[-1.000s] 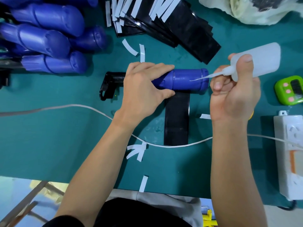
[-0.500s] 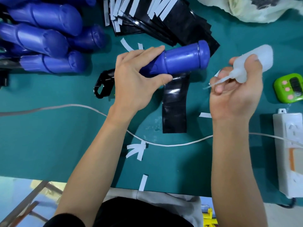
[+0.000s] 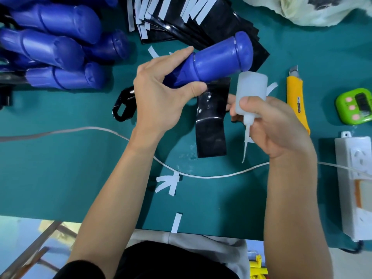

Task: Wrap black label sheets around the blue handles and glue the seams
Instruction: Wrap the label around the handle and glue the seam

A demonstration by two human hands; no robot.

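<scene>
Fingers (image 3: 173,57) of left hand (image 3: 159,93) clamp the stiff handle (image 3: 219,57) at its neck; right hand (image 3: 277,121) grips bottle (image 3: 251,87); sheet (image 3: 211,125) hangs limp, glossy, probably slippery, so pinch its edge.

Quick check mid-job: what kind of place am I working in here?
Likely a small hand-assembly workshop: a pile of identical blue handles, a stack of black label sheets, and a glue bottle held in the right hand.
</scene>
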